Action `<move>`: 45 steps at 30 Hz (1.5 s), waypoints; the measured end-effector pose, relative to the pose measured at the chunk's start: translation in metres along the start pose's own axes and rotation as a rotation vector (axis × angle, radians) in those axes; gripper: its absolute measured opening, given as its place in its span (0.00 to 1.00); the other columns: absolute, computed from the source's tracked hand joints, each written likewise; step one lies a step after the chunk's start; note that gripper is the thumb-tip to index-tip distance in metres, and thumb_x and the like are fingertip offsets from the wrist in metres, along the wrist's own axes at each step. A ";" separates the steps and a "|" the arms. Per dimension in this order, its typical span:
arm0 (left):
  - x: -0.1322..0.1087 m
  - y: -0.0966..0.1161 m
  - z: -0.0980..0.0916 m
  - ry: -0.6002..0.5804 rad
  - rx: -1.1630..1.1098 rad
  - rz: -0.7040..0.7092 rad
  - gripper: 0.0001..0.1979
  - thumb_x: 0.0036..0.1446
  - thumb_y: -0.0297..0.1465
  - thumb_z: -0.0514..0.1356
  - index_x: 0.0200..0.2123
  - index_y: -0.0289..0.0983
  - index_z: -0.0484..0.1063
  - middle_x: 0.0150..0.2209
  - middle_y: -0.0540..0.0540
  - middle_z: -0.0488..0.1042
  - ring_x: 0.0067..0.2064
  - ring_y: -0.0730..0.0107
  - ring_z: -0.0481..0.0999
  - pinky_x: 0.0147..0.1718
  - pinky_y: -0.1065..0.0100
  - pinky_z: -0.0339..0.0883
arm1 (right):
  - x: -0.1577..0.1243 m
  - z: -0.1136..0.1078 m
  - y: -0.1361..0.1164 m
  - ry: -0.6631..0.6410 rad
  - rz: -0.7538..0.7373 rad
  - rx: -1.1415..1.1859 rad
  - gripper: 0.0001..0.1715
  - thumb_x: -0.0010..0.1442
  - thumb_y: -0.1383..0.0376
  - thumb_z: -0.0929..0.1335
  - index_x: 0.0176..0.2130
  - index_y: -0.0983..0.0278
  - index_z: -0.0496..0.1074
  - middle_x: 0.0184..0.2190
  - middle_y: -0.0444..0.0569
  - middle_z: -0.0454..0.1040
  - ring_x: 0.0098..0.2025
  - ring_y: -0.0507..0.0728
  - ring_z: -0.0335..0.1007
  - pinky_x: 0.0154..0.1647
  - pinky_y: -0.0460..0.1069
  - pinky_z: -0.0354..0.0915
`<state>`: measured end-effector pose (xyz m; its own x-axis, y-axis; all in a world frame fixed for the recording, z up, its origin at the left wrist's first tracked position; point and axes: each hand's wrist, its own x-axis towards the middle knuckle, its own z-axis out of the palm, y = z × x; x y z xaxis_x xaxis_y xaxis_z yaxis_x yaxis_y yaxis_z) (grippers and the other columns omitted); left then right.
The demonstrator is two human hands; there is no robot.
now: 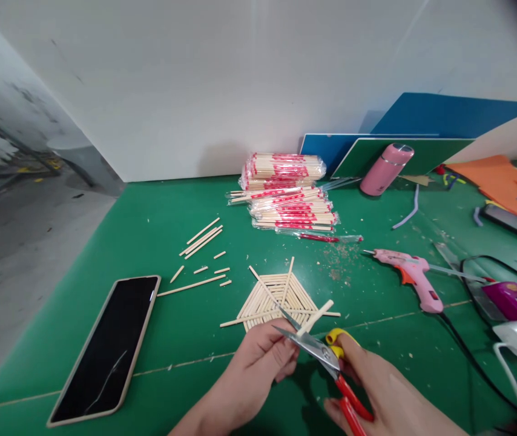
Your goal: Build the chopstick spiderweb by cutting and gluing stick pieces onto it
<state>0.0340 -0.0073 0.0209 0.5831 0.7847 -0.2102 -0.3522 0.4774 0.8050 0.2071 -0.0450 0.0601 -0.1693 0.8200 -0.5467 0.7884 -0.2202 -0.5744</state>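
The right hand is wrapped around the scissors, and their two blades are spread apart. The left hand is pinched together and seems to hold the near end of a pale stick, which sits between the blades and points far and to the right. The left hand is very close to the blades, so a slip could nick it. If the stick rolls, the cut could come out crooked. Just past the hands, on the green bench, lies a flat web of sticks; a careless poke from the blade tips could push it out of shape. To the left are cut bits and a black phone. To the right is a pink glue gun; if it is hot, brushing its tip could burn.
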 end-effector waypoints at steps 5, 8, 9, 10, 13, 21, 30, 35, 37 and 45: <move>-0.001 0.000 0.002 0.003 0.073 0.055 0.14 0.54 0.38 0.56 0.26 0.33 0.66 0.21 0.54 0.55 0.21 0.82 0.53 0.19 0.75 0.45 | -0.001 0.007 0.006 0.053 -0.047 0.038 0.17 0.44 0.67 0.63 0.37 0.65 0.61 0.30 0.49 0.73 0.28 0.54 0.68 0.28 0.46 0.63; -0.002 -0.002 0.002 0.018 0.090 0.069 0.13 0.54 0.39 0.56 0.27 0.34 0.66 0.21 0.53 0.56 0.22 0.81 0.54 0.19 0.75 0.46 | -0.002 0.010 0.008 0.098 -0.075 0.095 0.17 0.42 0.69 0.63 0.36 0.64 0.61 0.32 0.49 0.73 0.31 0.54 0.69 0.31 0.44 0.64; -0.002 -0.002 0.002 0.024 0.092 0.071 0.13 0.54 0.39 0.56 0.27 0.34 0.66 0.21 0.53 0.56 0.22 0.81 0.54 0.20 0.75 0.46 | -0.003 0.011 0.008 0.102 -0.081 0.103 0.16 0.42 0.69 0.63 0.36 0.64 0.60 0.31 0.48 0.73 0.31 0.53 0.69 0.31 0.44 0.64; -0.002 -0.003 0.002 0.031 0.093 0.072 0.13 0.54 0.39 0.56 0.27 0.34 0.66 0.21 0.53 0.56 0.22 0.81 0.54 0.19 0.75 0.47 | -0.002 0.011 0.008 0.101 -0.084 0.103 0.16 0.42 0.70 0.63 0.35 0.64 0.60 0.31 0.48 0.73 0.30 0.53 0.69 0.31 0.44 0.64; -0.002 -0.004 0.003 0.048 0.114 0.097 0.14 0.54 0.40 0.55 0.27 0.34 0.65 0.22 0.53 0.56 0.22 0.80 0.54 0.20 0.75 0.48 | 0.000 0.009 0.004 0.111 -0.084 0.098 0.15 0.44 0.70 0.63 0.36 0.63 0.60 0.31 0.47 0.72 0.31 0.53 0.69 0.32 0.44 0.64; -0.005 -0.002 0.002 0.125 0.537 0.270 0.14 0.59 0.36 0.49 0.26 0.35 0.65 0.22 0.51 0.61 0.25 0.77 0.61 0.25 0.74 0.55 | 0.001 0.004 0.001 0.075 -0.054 0.034 0.27 0.43 0.63 0.66 0.45 0.66 0.60 0.35 0.52 0.72 0.33 0.58 0.69 0.34 0.49 0.65; -0.006 -0.002 0.000 0.138 0.588 0.304 0.14 0.60 0.35 0.48 0.26 0.35 0.65 0.22 0.50 0.63 0.25 0.75 0.64 0.25 0.74 0.58 | 0.002 0.003 0.004 0.118 -0.094 -0.012 0.32 0.43 0.63 0.68 0.49 0.67 0.60 0.40 0.55 0.70 0.38 0.59 0.69 0.39 0.50 0.65; -0.005 0.000 0.002 0.125 0.559 0.311 0.13 0.60 0.33 0.48 0.25 0.35 0.64 0.22 0.50 0.63 0.26 0.76 0.64 0.26 0.75 0.59 | 0.002 0.000 0.002 0.125 -0.107 -0.016 0.36 0.41 0.62 0.70 0.50 0.66 0.61 0.47 0.57 0.66 0.47 0.62 0.64 0.46 0.53 0.62; -0.005 0.001 0.003 0.121 0.545 0.326 0.12 0.60 0.32 0.48 0.27 0.35 0.65 0.23 0.51 0.63 0.26 0.76 0.64 0.26 0.75 0.59 | 0.001 0.000 0.003 0.128 -0.104 -0.038 0.39 0.41 0.61 0.70 0.52 0.67 0.59 0.50 0.58 0.64 0.52 0.64 0.60 0.50 0.55 0.59; -0.006 0.006 0.005 0.111 0.590 0.348 0.13 0.59 0.29 0.47 0.24 0.35 0.64 0.22 0.50 0.64 0.26 0.76 0.65 0.26 0.76 0.59 | 0.001 0.000 0.001 0.098 -0.012 -0.124 0.44 0.38 0.59 0.70 0.52 0.72 0.56 0.49 0.63 0.62 0.50 0.66 0.61 0.49 0.58 0.59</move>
<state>0.0318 -0.0110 0.0294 0.4191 0.9040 0.0844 -0.0296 -0.0793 0.9964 0.2076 -0.0441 0.0592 -0.1254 0.8713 -0.4745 0.8545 -0.1483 -0.4979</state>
